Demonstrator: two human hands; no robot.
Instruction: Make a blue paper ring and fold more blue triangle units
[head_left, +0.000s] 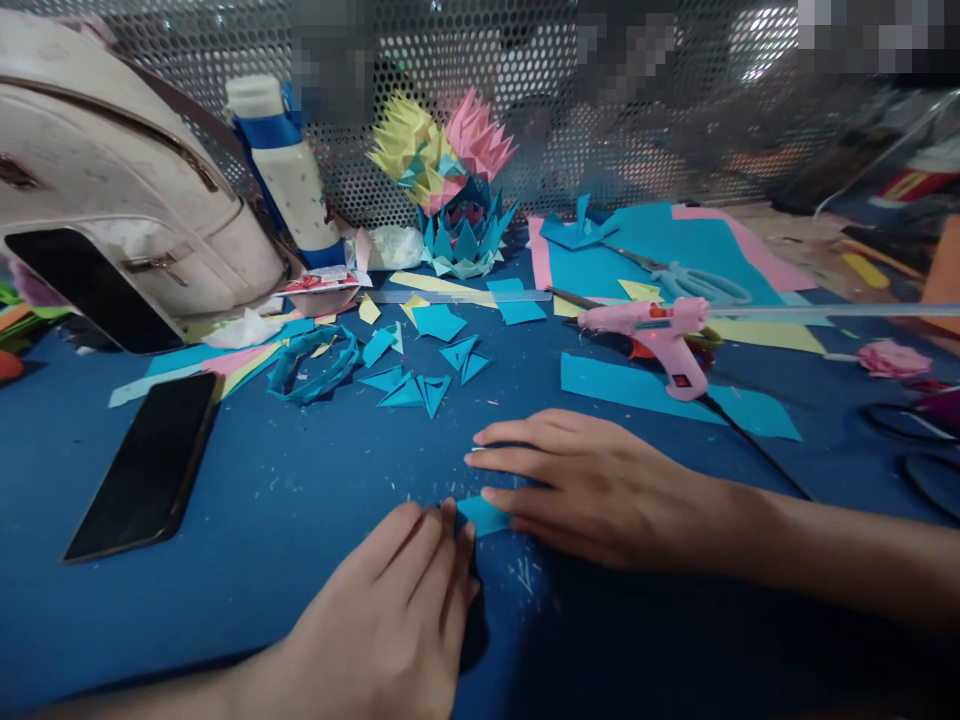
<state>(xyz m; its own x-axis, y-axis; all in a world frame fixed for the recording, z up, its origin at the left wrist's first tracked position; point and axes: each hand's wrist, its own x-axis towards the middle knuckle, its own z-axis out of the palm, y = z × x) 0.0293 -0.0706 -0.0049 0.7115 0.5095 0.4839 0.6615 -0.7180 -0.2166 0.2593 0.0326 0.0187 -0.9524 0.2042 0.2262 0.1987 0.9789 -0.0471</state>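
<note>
A small blue paper strip (482,515) lies on the blue tabletop between my two hands. My left hand (397,590) has its fingers curled together at the strip's left end, closed on it. My right hand (592,490) rests flat with its fingers stretched out and apart, its lower fingers touching the strip's right end; its thumb is hidden. Beyond them are several folded blue paper triangles (405,388) and a ring of folded blue paper (315,368). A pink glue gun (660,330) stands past my right hand, near a longer blue paper strip (675,395).
Two dark phones (146,465) are at the left, one leaning against a pale backpack (135,170). A bottle (289,170) and folded paper flowers (465,220) stand before a perforated metal panel (600,150). Light-blue scissors (705,285) lie on coloured sheets. The glue gun's cord (757,450) passes behind my right forearm.
</note>
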